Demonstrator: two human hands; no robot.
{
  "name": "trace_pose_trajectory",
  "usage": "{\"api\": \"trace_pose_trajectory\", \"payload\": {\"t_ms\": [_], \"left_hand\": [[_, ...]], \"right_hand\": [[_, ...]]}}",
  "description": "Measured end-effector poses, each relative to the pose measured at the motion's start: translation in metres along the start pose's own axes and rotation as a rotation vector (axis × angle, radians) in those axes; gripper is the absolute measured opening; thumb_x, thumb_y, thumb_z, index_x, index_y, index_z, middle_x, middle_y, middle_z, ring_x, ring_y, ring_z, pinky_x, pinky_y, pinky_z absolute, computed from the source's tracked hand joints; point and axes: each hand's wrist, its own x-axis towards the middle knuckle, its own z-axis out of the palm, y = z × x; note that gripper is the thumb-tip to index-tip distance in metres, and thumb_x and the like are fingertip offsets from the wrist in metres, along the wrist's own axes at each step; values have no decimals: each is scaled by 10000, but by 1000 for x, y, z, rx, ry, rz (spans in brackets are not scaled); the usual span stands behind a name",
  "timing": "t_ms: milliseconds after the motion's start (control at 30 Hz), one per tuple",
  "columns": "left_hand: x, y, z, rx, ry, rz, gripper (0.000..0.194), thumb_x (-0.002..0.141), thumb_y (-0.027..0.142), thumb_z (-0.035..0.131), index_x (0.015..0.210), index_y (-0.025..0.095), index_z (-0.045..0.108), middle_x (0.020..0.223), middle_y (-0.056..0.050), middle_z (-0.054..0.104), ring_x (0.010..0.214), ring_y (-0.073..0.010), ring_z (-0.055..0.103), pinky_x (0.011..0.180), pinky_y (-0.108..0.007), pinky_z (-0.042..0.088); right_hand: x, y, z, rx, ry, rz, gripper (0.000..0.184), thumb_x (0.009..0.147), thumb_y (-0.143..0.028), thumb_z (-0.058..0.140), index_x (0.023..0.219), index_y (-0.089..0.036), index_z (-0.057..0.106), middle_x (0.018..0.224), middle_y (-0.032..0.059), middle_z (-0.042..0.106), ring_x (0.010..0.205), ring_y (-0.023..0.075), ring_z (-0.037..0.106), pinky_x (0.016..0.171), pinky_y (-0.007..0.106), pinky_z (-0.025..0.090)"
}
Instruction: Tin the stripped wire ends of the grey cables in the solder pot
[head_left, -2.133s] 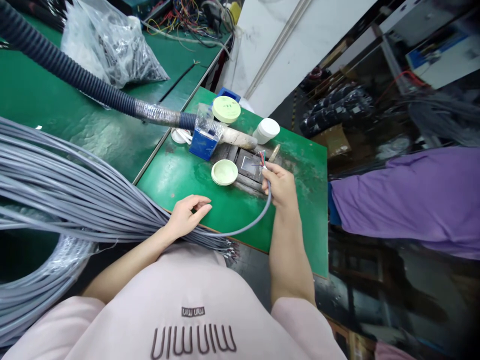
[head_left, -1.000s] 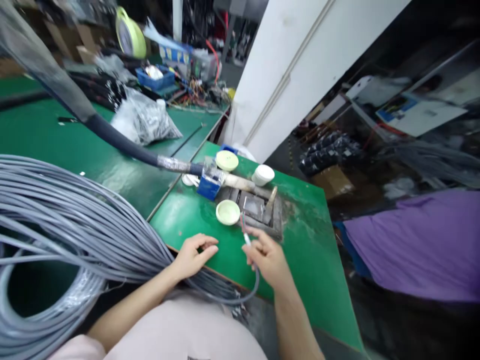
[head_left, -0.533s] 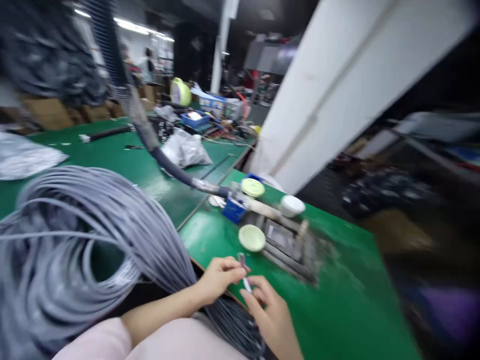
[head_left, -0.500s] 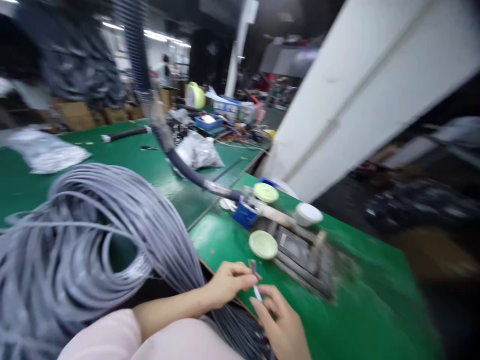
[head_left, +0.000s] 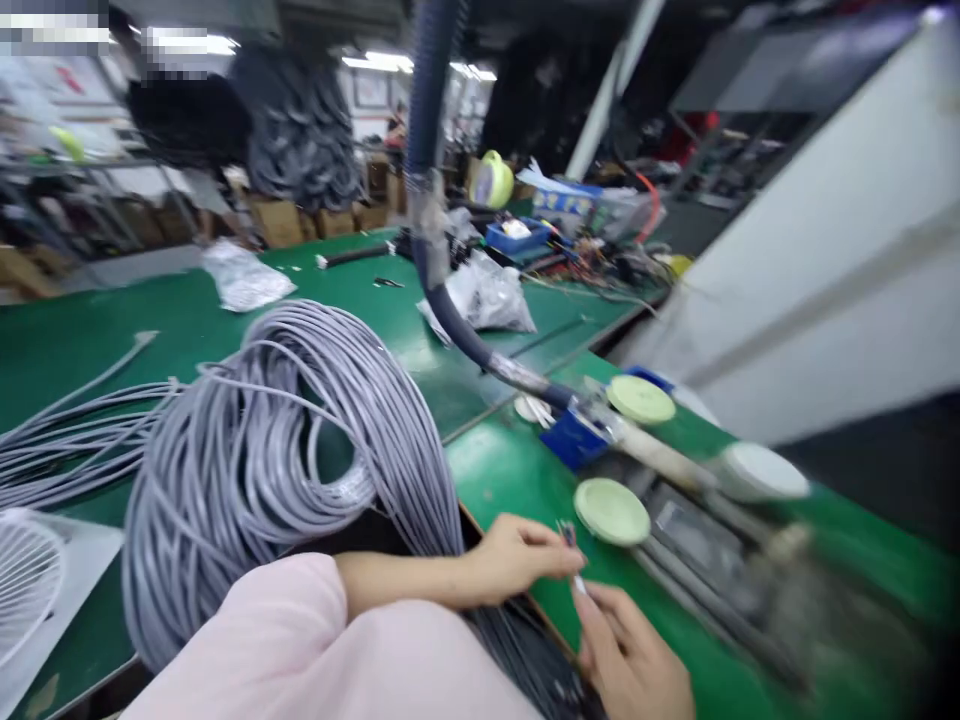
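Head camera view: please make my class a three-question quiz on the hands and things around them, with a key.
1. True or false: the left hand and right hand both hold the cable end.
2. What colour is the round dish nearest the left hand? A) red B) pale green C) black
3. Fill in: the grey cable bundle lies on the person's ____ side.
Key: 1. True; 2. B; 3. left

Workshop, green worktable (head_left: 67,350), coiled grey cables (head_left: 202,530), cardboard boxes (head_left: 277,222)
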Motion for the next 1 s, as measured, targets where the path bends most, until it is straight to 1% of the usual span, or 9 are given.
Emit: {"api": "trace_pose_trajectory", "payload": {"t_ms": [67, 133, 233, 367, 500, 633, 700, 833, 1000], "left_hand": [[-1, 3, 2, 19, 3, 11, 409, 570, 502, 793, 593, 107, 690, 543, 14, 562, 563, -74, 453, 604, -228, 368], [1, 6, 4, 10, 3, 4, 373, 590, 470, 792, 599, 112, 688, 565, 5, 588, 576, -78, 477, 610, -220, 387], [4, 7, 5, 12, -14, -35, 343, 597, 445, 795, 633, 117, 702, 593, -7, 624, 583, -85, 509, 616, -219, 416], [2, 4, 6, 17, -45, -50, 313, 622, 426, 786, 656, 123, 714, 602, -12, 644, 588, -91, 535, 632, -225, 451], [2, 3, 6, 24, -61, -39, 293, 649, 418, 771, 655, 130, 715, 646, -26, 673, 622, -107, 568, 656, -238, 476], [3, 4, 5, 39, -89, -14, 289, 691, 413, 743, 632, 134, 699, 625, -21, 659, 640, -115, 583, 667, -240, 481], [3, 3, 4, 45, -102, -4, 282, 710, 399, 734, 623, 135, 690, 632, -19, 657, 647, -112, 585, 666, -234, 479], [4, 0, 2, 44, -117, -5, 255, 735, 378, 724, 680, 130, 702, 658, -17, 666, 636, -98, 582, 646, -216, 478], [6, -2, 1, 40, -117, -9, 274, 725, 397, 732, 685, 127, 699, 649, -16, 669, 602, -88, 572, 639, -213, 482]], "right_hand": [[-1, -3, -1, 45, -38, 1, 317, 813, -503, 541, 771, -202, 631, 420, -35, 482, 373, 125, 459, 389, 233, 371], [-1, -1, -1, 84, -32, 1, 312, 843, -467, 518, 793, -179, 627, 429, -45, 470, 391, 107, 443, 416, 216, 363], [-3, 3, 1, 122, -16, 24, 269, 866, -410, 507, 811, -169, 612, 428, -64, 454, 385, 84, 418, 424, 199, 345], [-8, 3, -1, 139, -4, 52, 226, 876, -367, 509, 835, -168, 607, 437, -68, 471, 390, 79, 429, 429, 197, 336], [-11, 3, -3, 150, 3, 58, 209, 878, -355, 508, 843, -173, 605, 440, -67, 481, 394, 82, 441, 436, 205, 343], [-12, 4, -2, 165, 16, 55, 189, 875, -342, 513, 841, -178, 599, 449, -68, 494, 397, 79, 447, 447, 205, 355], [-12, 5, -2, 176, 18, 65, 182, 874, -340, 517, 848, -180, 598, 452, -70, 497, 396, 78, 445, 448, 206, 359], [-12, 6, -1, 178, 12, 80, 188, 874, -353, 521, 850, -183, 596, 455, -70, 495, 396, 81, 448, 443, 206, 357], [-12, 6, -2, 167, 4, 86, 191, 882, -351, 509, 857, -182, 594, 458, -69, 490, 397, 78, 447, 438, 204, 355]]}}
